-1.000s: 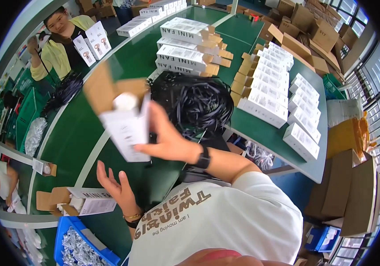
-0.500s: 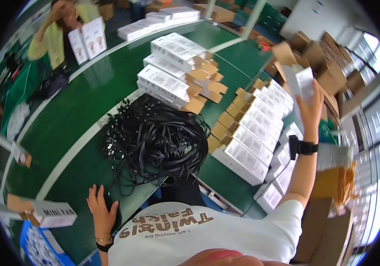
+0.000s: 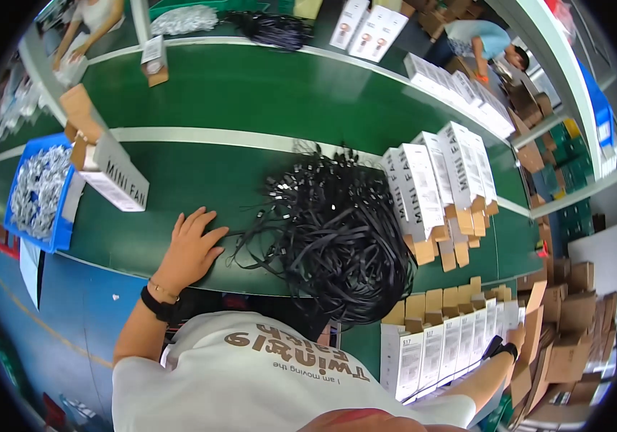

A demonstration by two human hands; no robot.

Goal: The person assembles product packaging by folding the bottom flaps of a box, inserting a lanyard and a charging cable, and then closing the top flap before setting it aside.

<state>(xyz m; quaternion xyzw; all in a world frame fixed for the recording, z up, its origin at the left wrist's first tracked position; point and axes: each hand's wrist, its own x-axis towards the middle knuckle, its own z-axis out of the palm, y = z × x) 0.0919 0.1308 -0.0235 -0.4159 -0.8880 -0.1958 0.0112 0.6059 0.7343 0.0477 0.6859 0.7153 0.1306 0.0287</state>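
My left hand (image 3: 194,248) lies on the green table near its front edge, fingers spread and holding nothing. Just right of it, a large tangled heap of black straps (image 3: 337,245) spreads over the table. At the far right, my right hand (image 3: 516,335) grips a white box (image 3: 514,314) with raised brown flaps, partly hidden at the end of a row. That row is made of upright white boxes (image 3: 431,356) with open brown flaps. Beyond the strap heap lie stacked white boxes (image 3: 413,180), their flaps open too.
Left of my left hand is an open white box (image 3: 118,176), beside a blue bin (image 3: 60,234) of small silvery packets. Cartons (image 3: 574,317) pile up at the right. Across the table are more white boxes (image 3: 459,90), black straps (image 3: 272,30) and two other people.
My view has swung left, so the blue bin shows more fully. My right hand has lowered the white box toward the end of the row. My left hand stays flat on the table.
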